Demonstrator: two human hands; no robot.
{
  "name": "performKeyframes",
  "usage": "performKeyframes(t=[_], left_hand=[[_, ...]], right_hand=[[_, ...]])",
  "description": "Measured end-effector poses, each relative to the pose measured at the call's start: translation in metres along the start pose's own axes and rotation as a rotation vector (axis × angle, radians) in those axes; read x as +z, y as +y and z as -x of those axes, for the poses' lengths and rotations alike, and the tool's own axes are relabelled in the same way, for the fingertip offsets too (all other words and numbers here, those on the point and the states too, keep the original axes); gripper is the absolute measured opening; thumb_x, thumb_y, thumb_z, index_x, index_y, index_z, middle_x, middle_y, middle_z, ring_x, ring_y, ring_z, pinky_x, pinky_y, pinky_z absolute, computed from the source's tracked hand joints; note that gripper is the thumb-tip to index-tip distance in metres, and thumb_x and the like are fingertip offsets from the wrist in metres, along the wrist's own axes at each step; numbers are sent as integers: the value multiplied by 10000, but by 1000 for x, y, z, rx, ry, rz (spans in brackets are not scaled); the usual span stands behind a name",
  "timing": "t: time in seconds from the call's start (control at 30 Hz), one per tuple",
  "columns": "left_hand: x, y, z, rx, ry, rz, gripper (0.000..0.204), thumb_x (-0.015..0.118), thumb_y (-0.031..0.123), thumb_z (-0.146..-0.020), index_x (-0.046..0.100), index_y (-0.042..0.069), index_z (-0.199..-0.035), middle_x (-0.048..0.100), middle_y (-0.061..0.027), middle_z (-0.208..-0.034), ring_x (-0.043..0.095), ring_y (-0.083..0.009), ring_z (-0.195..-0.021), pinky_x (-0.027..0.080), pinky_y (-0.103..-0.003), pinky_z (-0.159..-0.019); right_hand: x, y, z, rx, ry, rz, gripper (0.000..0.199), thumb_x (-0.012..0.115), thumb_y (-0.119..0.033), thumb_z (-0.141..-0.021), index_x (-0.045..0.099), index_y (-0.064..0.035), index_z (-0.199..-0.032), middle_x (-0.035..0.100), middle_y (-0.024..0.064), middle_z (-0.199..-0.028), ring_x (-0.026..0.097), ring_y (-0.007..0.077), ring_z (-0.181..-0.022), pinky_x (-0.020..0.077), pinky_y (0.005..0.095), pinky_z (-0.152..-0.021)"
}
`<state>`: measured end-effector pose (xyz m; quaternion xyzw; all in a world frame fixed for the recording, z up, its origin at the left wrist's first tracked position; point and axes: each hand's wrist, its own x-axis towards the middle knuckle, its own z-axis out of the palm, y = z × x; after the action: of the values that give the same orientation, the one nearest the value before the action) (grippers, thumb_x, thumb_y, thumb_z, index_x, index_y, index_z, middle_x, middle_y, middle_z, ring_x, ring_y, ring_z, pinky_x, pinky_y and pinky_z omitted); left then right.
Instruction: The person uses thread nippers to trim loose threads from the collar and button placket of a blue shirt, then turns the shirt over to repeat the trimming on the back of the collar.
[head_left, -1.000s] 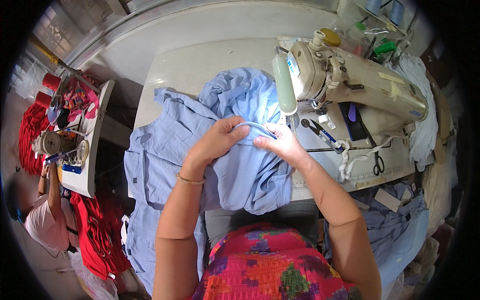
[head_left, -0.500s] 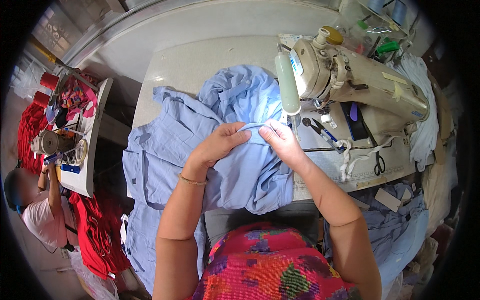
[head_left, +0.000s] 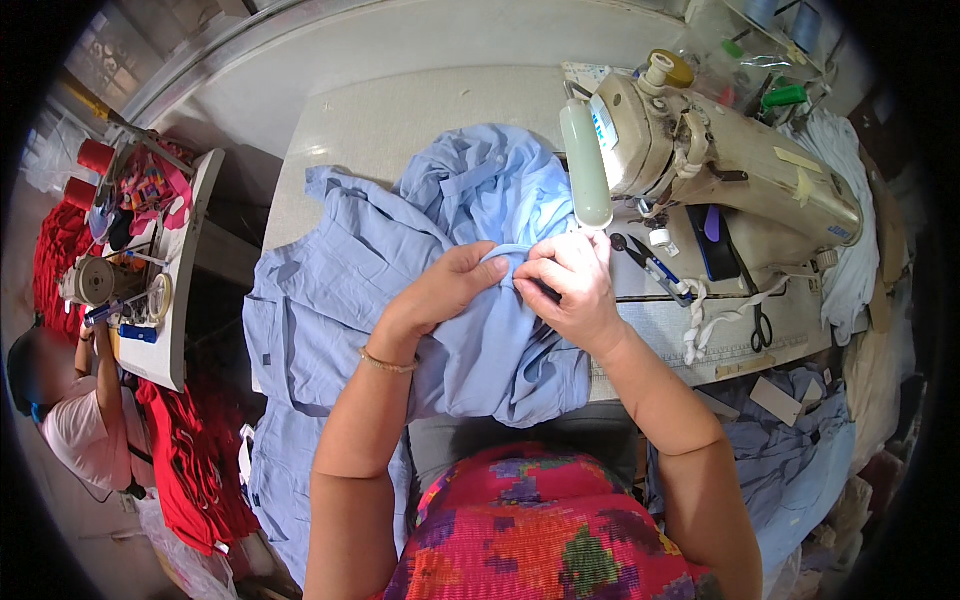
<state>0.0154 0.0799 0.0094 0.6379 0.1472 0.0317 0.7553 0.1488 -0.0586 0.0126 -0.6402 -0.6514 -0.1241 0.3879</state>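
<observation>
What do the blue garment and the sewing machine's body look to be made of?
Blue garment: thin woven cloth, matte, likely cotton or a blend; it folds and creases softly under both hands. Sewing machine: probably painted metal, cream, semi-gloss, with rigid, rounded edges and worn marks.

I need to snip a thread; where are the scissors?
In the head view, the scissors lie on the person's right, on the sewing table just below the sewing machine, beside a white cord.

You're pinching a matt, soft light-blue woven cloth garment (head_left: 400, 290), creased all over. It lies on a smooth matt off-white laminate table (head_left: 400, 120). Beside it: cream enamelled metal sewing machine (head_left: 740, 170), semi-gloss, with a pale green glossy plastic tube (head_left: 586, 165).
</observation>
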Motion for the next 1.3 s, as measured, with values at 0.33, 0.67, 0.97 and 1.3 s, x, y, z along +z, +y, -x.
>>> performKeyframes(t=[0.33, 0.67, 0.97, 1.3], left_hand=[[1, -19, -5, 87, 119, -211, 234, 510, 202, -924, 578, 2, -1024, 594, 10, -905, 498, -41, -817, 433, -205, -726], [1, -13, -3, 54, 135, -139, 191, 527, 198, -916, 584, 22, -962, 565, 44, -835, 469, -12, -751, 413, -180, -651], [2, -14, -3, 27, 152, -102, 192, 524, 205, -918, 586, 25, -942, 568, 40, -818, 479, -10, -712, 420, -179, -616], [6, -21, -5, 80, 249, -399, 209, 516, 185, -916, 588, -4, -964, 583, 9, -810, 479, -48, -752, 430, -218, -665]], right_hand=[[4, 0, 1, 25, -34, -12, 89, 660, -135, -697, 585, -99, -728, 552, 1, -777, 538, 175, -785, 320, 390, -823], [12, 4, 3, 154, 53, -96, 56, 632, -100, -655, 591, -101, -692, 553, 12, -740, 545, 197, -754, 348, 366, -774], [8, 1, 4, 60, -5, -63, 79, 665, -154, -706, 607, -107, -729, 558, 11, -765, 542, 178, -776, 325, 377, -801], [13, -4, 5, -33, 15, 105, 89, 645, -124, -690, 559, -101, -694, 519, 13, -742, 522, 190, -730, 326, 388, -800]])
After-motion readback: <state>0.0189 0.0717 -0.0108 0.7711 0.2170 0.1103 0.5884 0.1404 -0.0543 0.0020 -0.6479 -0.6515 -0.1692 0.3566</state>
